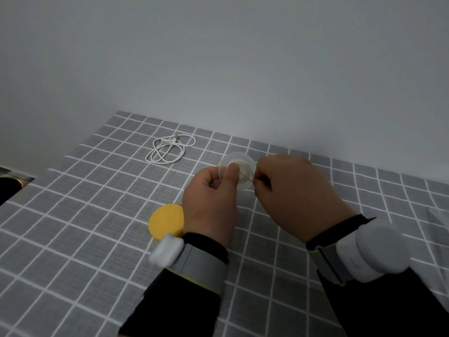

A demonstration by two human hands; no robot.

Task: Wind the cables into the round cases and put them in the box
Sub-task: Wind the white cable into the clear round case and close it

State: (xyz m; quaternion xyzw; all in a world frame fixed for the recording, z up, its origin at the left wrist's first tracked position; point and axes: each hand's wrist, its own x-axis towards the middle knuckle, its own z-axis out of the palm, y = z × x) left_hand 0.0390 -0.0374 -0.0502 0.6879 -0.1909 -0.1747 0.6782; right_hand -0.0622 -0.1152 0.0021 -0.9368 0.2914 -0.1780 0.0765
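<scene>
Two hands: your left hand (209, 203) holds the clear round case (227, 161) up off the cloth, thumb pressed on its face and fingers curled behind it. Your right hand (296, 190) pinches the white cable (245, 171) at the case's right edge, fingertips closed tight on the strand.
Biggest risk: the wound turns probably spring out if your thumb lifts or the pinch slackens, because the coil looks loosely laid.
Lesser risk: a turn may ride over the rim instead of seating inside, since your own fingers hide that edge from you.
Smallest risk: the case could twist out of your left grip, as only the thumb and fingertips hold it.
Table (85, 227): grey checked cloth lies under everything and runs back to the wall.
Yellow disc (165, 221): it lies flat just beside your left wrist, partly hidden by it. You cannot tell from here whether it is a case or a lid.
Second cable (170, 152): loose loops sit on the cloth toward the wall, well apart from your hands and not yet wound.
In the way: the yellow disc is near your left sleeve, and a careless reach could knock it.
Missing: the box is not in view.
</scene>
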